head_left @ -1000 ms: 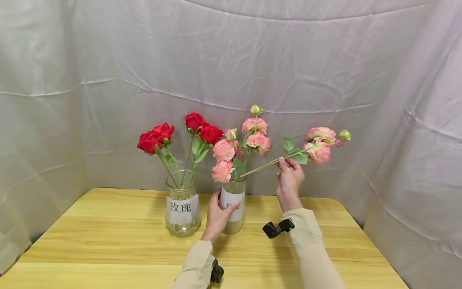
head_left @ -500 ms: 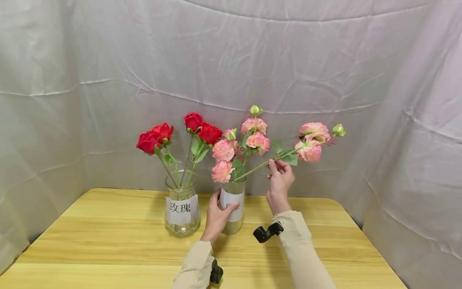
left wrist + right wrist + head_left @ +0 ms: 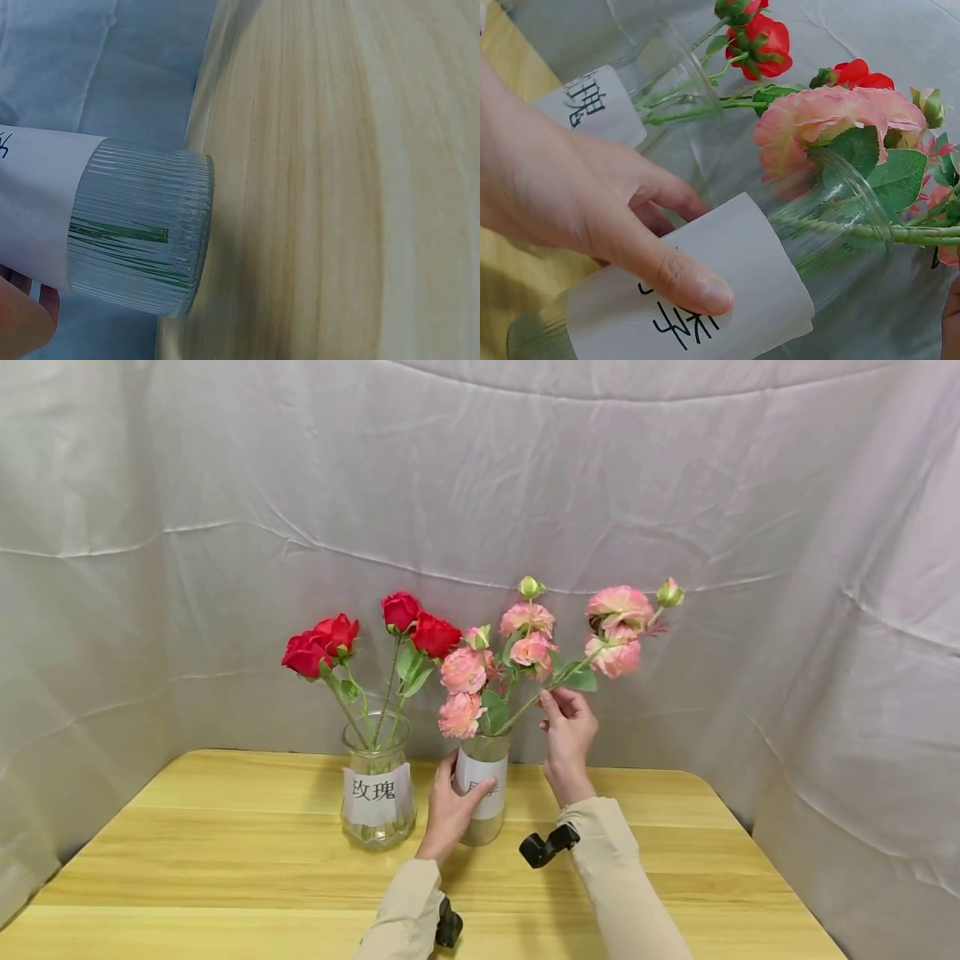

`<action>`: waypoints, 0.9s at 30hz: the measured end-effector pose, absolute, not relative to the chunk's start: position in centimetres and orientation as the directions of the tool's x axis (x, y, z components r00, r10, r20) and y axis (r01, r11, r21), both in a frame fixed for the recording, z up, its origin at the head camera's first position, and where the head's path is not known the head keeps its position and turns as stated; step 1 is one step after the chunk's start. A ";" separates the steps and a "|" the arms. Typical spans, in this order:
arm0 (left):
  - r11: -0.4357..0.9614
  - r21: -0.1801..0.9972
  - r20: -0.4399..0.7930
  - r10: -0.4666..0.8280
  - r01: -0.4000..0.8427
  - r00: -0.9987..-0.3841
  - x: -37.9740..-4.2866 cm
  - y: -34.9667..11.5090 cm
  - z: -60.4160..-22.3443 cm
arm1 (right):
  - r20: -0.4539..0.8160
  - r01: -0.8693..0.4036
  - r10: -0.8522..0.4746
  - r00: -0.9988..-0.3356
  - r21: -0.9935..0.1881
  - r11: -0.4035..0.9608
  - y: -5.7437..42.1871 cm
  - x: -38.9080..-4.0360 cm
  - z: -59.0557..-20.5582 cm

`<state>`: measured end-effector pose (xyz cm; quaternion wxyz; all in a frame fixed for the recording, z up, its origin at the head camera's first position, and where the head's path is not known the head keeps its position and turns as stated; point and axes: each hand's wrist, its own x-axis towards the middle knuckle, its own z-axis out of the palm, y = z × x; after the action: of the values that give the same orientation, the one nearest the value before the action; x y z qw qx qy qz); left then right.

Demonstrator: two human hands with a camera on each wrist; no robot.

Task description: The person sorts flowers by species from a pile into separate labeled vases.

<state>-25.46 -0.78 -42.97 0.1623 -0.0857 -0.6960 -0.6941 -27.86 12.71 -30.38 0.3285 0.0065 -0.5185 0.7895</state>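
My left hand [image 3: 452,814] grips a ribbed glass vase [image 3: 482,831] with a white paper label, its thumb across the front. Pink flowers [image 3: 463,672] with green leaves stand in this vase. To its right, my right hand [image 3: 570,739] pinches the stem of another pink flower spray [image 3: 617,631], tilted to the right with its lower end at the vase mouth. Green stem ends [image 3: 142,232] show through the vase wall in the left wrist view. In the right wrist view, stems [image 3: 832,226] pass through the rim, and right-hand fingers [image 3: 951,322] appear at the edge.
A wider glass vase [image 3: 378,835] with a labelled paper holds several red roses [image 3: 435,635] just left of my left hand. Both vases stand toward the back of the wooden table [image 3: 225,860]. A grey curtain [image 3: 480,485] hangs behind and on both sides.
My right hand has moved left toward the vase, bringing the pink flower spray with it. The spray has tilted more upright and its stem sits lower at the mouth. My left hand stays in place.
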 end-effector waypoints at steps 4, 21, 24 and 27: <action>0.025 0.939 0.343 -0.108 0.343 -0.933 -25.4 -0.8 -43.0 | 0.375 -0.514 0.466 -0.801 -0.831 -0.214 12.6 -27.8 -30.5; 0.035 0.936 0.353 -0.112 0.351 -0.929 -25.3 -0.6 -42.6 | 0.530 -0.535 0.251 -0.810 -0.843 0.050 12.3 -27.7 -30.8; 0.036 0.935 0.356 -0.112 0.354 -0.928 -25.3 -0.6 -42.7 | 0.536 -0.534 0.234 -0.811 -0.842 0.078 12.3 -27.7 -30.8; 0.036 0.934 0.356 -0.112 0.355 -0.928 -25.4 -0.6 -42.8 | 0.534 -0.526 0.224 -0.815 -0.845 0.098 12.2 -27.7 -30.8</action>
<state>-25.42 -0.63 -42.80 0.1693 -0.0867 -0.6996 -0.6888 -27.70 12.23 -30.84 0.2831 0.1104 -0.6848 0.6624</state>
